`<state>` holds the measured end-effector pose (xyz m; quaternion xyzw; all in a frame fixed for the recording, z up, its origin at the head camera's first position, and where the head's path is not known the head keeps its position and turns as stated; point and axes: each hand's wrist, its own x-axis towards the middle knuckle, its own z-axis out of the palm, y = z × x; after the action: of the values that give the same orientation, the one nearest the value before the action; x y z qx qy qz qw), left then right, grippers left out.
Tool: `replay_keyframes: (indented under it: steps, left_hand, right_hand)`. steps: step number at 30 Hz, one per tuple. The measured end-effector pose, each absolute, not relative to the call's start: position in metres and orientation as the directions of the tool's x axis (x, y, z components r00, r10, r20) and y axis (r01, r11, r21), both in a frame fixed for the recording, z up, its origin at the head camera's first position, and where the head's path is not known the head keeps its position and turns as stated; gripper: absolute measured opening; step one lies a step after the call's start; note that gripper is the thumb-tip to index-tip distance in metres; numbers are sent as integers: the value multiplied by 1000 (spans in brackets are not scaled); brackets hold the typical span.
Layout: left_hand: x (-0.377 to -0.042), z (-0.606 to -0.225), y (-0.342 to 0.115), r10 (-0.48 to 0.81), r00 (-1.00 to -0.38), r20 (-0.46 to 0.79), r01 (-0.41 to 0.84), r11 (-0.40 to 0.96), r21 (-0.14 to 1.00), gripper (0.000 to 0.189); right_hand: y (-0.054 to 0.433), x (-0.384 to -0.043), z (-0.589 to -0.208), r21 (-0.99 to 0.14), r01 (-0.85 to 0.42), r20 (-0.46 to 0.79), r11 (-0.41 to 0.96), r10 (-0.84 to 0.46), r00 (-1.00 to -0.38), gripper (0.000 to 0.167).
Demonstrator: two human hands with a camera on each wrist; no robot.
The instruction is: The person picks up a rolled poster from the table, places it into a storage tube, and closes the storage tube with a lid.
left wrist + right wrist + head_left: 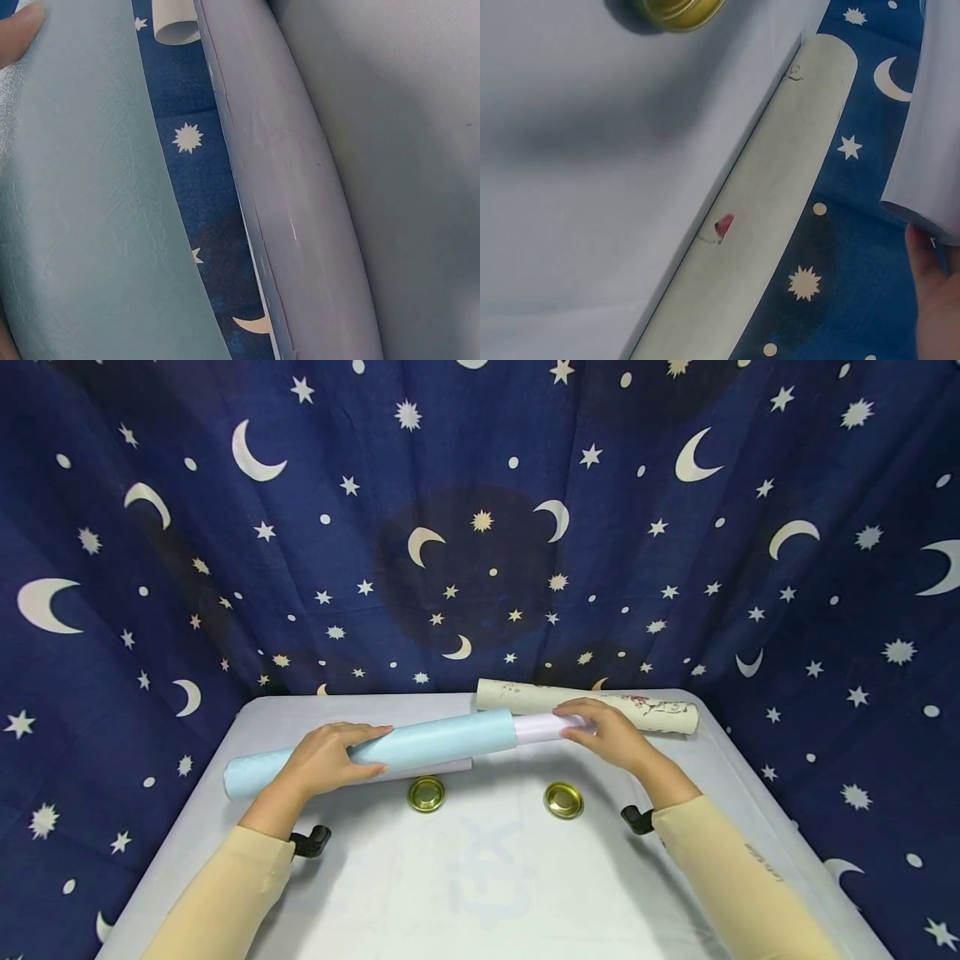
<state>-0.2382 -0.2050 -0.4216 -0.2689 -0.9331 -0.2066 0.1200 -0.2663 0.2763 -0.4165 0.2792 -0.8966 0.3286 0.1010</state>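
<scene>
The left hand grips the blue roll left of its middle, its spread narrowed to the roll's thickness: the fingers reach over the top, the thumb lies along the near side. The right hand holds the far right end of a lilac roll, thumb on the near side and fingers over the top; in the right wrist view, fingertips sit right at that end's rim. The lilac roll sticks out of the blue roll's right end, the two in line, slanting up to the right.

A second lilac roll lies just under the blue one, on its near side. Behind the right hand a cream roll with a red blossom print lies along the table's back edge. Nearer, two gold lids lie apart on the white table. A dark blue curtain with moons and stars hangs behind.
</scene>
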Motion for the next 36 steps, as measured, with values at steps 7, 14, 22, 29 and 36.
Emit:
replay_keyframes:
  steps: [7,14,22,29,36]
  left_hand:
    - [-238,-421,-203,454,-824,340,554,770,315,63]
    - [-237,-423,-204,455,-827,331,551,772,317,64]
    - [-237,-424,-204,460,-824,330,555,769,317,63]
    - [-237,-425,-206,454,-829,327,550,770,325,63]
    - [-236,-423,-206,448,-834,323,543,772,330,63]
  right_hand:
    - [263,-264,-412,-514,-575,354,637,-453,-818,38]
    - [258,-262,-409,-503,-566,338,653,-455,-824,38]
    - [264,-263,-406,-512,-565,371,647,-427,-825,38]
    - [279,-265,-409,-646,-481,360,592,-320,-876,37]
    - [288,-264,-417,-773,-405,317,488,-256,-913,38]
